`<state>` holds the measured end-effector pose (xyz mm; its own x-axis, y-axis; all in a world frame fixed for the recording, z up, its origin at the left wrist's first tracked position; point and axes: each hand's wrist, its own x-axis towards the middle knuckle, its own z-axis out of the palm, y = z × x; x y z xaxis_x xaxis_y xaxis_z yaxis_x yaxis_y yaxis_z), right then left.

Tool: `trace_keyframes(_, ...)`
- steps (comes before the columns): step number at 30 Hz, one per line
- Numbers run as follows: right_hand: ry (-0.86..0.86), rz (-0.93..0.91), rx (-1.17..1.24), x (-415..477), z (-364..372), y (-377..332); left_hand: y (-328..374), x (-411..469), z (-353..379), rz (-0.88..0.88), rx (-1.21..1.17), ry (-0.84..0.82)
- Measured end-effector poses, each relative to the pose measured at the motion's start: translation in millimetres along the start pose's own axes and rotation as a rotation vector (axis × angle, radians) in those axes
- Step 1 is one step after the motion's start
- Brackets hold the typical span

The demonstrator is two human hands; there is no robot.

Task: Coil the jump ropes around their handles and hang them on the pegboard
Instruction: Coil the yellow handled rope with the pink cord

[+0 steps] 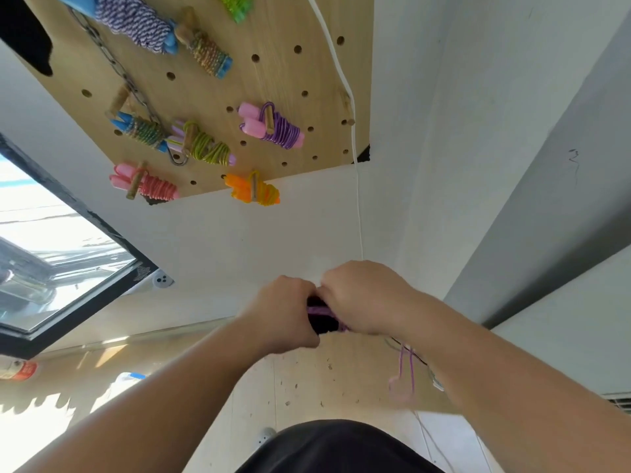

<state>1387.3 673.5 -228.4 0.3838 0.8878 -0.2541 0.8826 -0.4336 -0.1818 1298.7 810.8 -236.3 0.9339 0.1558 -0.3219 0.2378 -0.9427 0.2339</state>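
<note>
My left hand (285, 312) grips the dark handles (322, 319) of a jump rope, low in front of me. My right hand (362, 297) is curled around the purple rope (406, 373) right beside it, with turns of rope lying over the handles. A loose loop of that rope hangs below my right wrist. The wooden pegboard (280, 73) is on the wall above, with several coiled ropes hung on pegs: a purple-and-white one (136, 22), a pink-handled purple one (273, 128), a red one (150, 184) and an orange one (254, 189).
A white cable (356, 172) runs down the wall along the pegboard's right edge. A black-framed window (68, 233) is at the left. A wooden surface (341, 373) lies under my hands. A grey wall panel (546, 206) is at the right.
</note>
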Motion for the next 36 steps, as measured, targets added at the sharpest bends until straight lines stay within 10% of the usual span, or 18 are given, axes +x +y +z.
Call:
trace_keyframes(12,0.295,0.153,0.745,-38.9,56.1,6.2,-10.3,1.6,-20.0,-0.353,-1.109,0.006)
trace_keyframes(17,0.11,0.079,1.232,-45.5,62.8,31.2,2.6,-15.1,-22.7,-0.137,-1.122,-0.225)
trace_keyframes(32,0.12,0.09,1.136,-34.7,47.4,55.4,-3.7,-23.0,-24.0,-0.207,-1.458,-0.185)
trace_keyframes(36,-0.054,0.157,1.148,-31.8,51.4,73.0,-1.8,-30.1,-35.2,0.002,-1.083,-0.308)
